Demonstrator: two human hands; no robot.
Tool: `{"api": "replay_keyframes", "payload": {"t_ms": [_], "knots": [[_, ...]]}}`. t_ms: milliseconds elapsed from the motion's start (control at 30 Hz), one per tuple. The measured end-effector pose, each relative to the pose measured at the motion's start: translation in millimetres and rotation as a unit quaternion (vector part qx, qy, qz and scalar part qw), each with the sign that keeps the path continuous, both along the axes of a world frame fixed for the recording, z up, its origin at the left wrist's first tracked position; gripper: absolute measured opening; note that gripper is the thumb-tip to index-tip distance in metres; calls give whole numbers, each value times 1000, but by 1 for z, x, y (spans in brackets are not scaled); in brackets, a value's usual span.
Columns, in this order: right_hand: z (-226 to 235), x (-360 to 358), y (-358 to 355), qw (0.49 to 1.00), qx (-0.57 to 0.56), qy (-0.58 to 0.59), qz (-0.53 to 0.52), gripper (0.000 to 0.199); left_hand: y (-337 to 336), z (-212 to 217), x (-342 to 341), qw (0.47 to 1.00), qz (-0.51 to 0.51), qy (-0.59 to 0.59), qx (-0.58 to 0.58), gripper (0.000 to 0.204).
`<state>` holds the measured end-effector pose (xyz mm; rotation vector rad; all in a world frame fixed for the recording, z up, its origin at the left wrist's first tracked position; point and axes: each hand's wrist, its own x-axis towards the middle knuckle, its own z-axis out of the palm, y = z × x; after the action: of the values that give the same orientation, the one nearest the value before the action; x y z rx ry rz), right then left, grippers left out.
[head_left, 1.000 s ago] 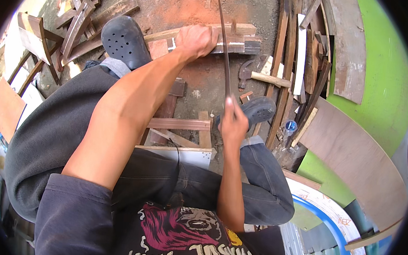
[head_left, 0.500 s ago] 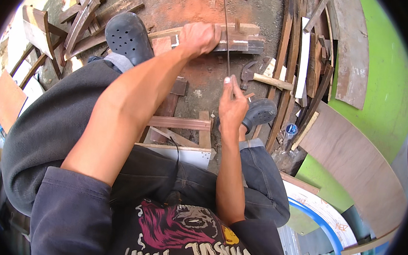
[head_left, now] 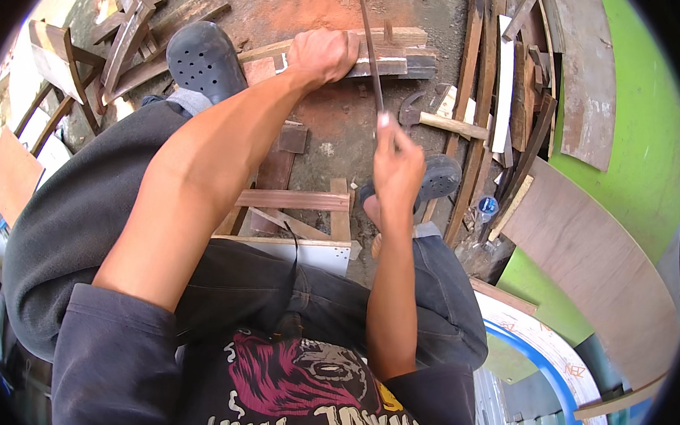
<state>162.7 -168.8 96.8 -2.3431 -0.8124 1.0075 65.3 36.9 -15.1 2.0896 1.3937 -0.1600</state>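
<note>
My left hand (head_left: 322,56) presses down on a long wooden strip (head_left: 400,60) lying across the reddish ground ahead of me. My right hand (head_left: 396,165) grips the handle end of a thin dark saw blade (head_left: 368,47), which runs up and away across the strip, just right of the left hand. I sit low with knees apart. My left foot in a dark perforated clog (head_left: 201,60) rests beside the strip, and my right clog (head_left: 439,176) sits behind the right hand.
A hammer (head_left: 439,121) lies on the ground right of the saw. Several wood slats and planks (head_left: 492,81) pile up at the right, a curved plywood sheet (head_left: 602,260) beyond them. Wooden frame pieces (head_left: 294,202) lie between my legs; more scrap wood (head_left: 125,28) at the left.
My right hand has pushed the saw forward, away from me, and the blade has moved further across the strip. The left hand has stayed on the strip.
</note>
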Motion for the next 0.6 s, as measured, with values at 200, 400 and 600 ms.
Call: {"api": "replay_keyframes", "payload": {"t_ms": [200, 400, 600], "knots": [[34, -9, -127, 1000, 1, -14, -15, 41, 2, 1, 2, 1000, 15, 9, 0, 59], [-1, -2, 22, 999, -7, 9, -37, 48, 1, -2, 4, 1000, 14, 5, -19, 56], [55, -14, -102, 998, -43, 21, -30, 39, -4, -6, -5, 999, 15, -26, 43, 54]]}}
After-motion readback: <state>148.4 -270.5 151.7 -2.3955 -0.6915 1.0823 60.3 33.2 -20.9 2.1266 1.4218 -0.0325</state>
